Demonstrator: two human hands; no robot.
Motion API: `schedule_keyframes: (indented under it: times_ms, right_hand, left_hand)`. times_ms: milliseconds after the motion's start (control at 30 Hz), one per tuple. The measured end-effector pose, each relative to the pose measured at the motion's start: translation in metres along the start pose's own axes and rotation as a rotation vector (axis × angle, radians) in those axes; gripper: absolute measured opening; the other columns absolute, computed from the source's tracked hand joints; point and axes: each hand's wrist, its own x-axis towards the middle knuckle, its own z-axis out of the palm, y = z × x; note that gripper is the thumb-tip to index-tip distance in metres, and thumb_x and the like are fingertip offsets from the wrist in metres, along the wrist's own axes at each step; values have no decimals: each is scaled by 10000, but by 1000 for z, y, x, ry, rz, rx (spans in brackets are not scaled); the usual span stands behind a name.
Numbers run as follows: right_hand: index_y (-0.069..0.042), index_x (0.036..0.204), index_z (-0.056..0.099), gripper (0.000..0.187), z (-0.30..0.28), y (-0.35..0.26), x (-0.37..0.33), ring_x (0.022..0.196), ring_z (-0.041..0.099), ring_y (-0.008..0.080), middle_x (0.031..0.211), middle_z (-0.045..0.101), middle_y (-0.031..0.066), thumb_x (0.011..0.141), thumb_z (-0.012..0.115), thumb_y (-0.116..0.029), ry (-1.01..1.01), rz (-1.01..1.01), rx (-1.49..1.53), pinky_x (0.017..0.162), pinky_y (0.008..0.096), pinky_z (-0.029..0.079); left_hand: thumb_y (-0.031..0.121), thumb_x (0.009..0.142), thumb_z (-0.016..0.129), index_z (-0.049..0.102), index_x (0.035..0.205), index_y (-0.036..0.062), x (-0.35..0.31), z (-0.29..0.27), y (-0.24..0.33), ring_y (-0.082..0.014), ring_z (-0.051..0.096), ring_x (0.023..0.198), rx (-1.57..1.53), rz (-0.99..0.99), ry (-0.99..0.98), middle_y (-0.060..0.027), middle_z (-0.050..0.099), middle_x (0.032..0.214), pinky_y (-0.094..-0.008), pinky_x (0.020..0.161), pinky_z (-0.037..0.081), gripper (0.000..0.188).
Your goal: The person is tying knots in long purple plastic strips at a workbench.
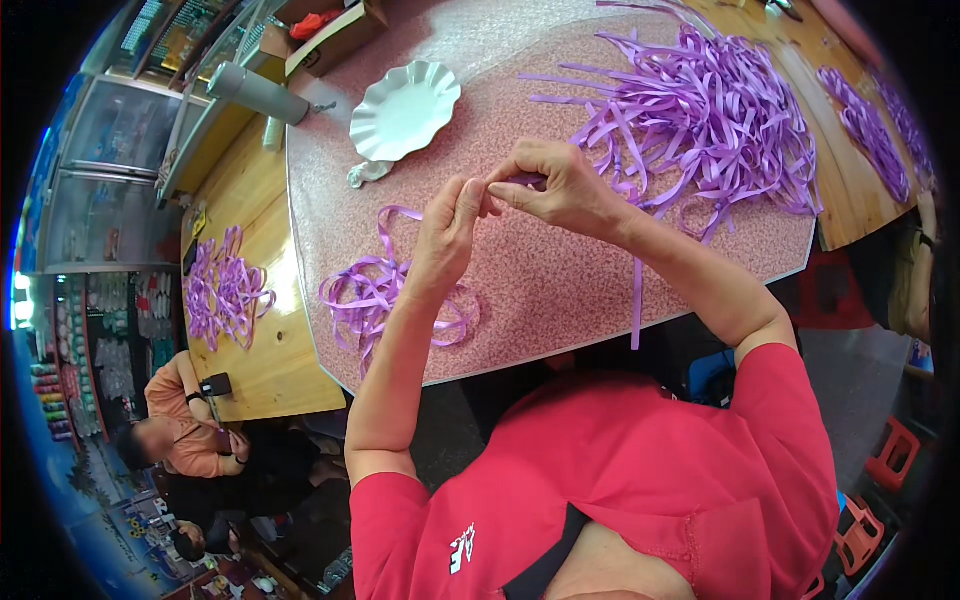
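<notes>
My left hand (452,222) and my right hand (560,188) meet fingertip to fingertip above the pink speckled table mat (545,270). Both are closed in a pinch. A bit of purple ribbon (527,181) shows inside the curled fingers of my right hand; what lies right between the fingertips is too small to make out. Beside my left wrist, a loose pile of purple ribbons (365,298) rests on the mat, with one loop rising toward that hand. Beyond my right forearm spreads a large heap of purple ribbons (700,120).
A white scalloped dish (404,110) lies ahead, with a crumpled white piece (370,173) by it. A grey cylinder (258,92) and a cardboard box (335,38) stand at the far left. More ribbons (228,288) lie on the wooden table, near a seated person (195,415).
</notes>
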Motion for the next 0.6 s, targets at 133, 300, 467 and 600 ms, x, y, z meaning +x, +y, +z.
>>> schedule_keyframes:
  times_ms: [133,300,467,600]
  right_hand:
    - [-19,916,733,121,-3,-4,1,706,609,168,803,647,71,833,742,-107,-23,-25,-121,620,304,501]
    - [-35,927,741,121,-5,-5,0,717,603,166,789,636,71,838,746,-117,-48,-4,-121,622,307,492]
    - [-31,971,734,157,-6,-1,3,745,613,148,831,664,64,848,749,-128,-126,19,-74,654,284,495]
    - [-4,1020,713,201,-10,-4,5,787,620,103,901,699,55,875,744,-141,-146,260,278,700,241,503]
  left_hand:
    - [240,1046,502,580,979,30,-6,1,0,-99,565,892,-270,-70,8,-22,605,891,-252,840,447,235]
    - [185,990,610,591,1032,28,-12,-9,2,-103,586,930,-332,-149,1,-23,629,929,-262,876,461,163]
    - [133,952,648,606,1016,52,-23,-12,-1,-122,611,938,-512,-193,70,-51,662,970,-280,875,470,112]
    - [95,952,620,620,979,74,-38,-14,-2,-169,635,938,-843,-234,90,-86,678,1015,-327,917,480,34]
